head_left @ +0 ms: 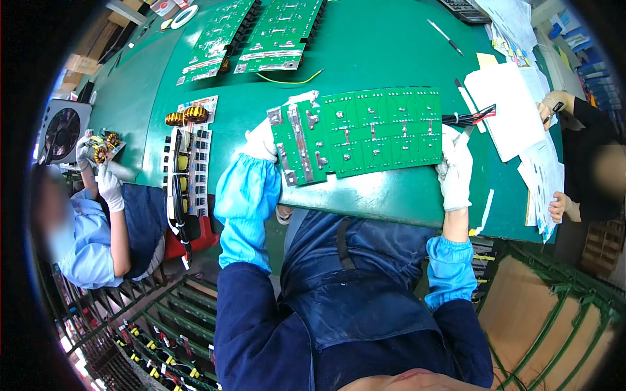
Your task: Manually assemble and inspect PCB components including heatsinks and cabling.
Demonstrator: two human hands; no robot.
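Note:
A large green circuit board [385,133], solder side up, is held level above the front of the green table. My gloved left hand [262,142] closes on its left end, beside wide silvery solder strips. At the opposite end my gloved right hand [456,166] grips the edge; its fingers are partly hidden. Black and red wires [471,117] stick out past that right end. The board's underside is out of sight. To the left lies another board assembly [188,163] with yellow-black coils, dark components along its sides and a bundle of black cable.
Two more green boards [274,36] lie at the back, near a yellow wire [290,81]. A pen [445,37] and papers [505,111] are to the right, beside a person [593,150]. At left, a gloved co-worker [98,221] handles a coil part near a fan [64,130].

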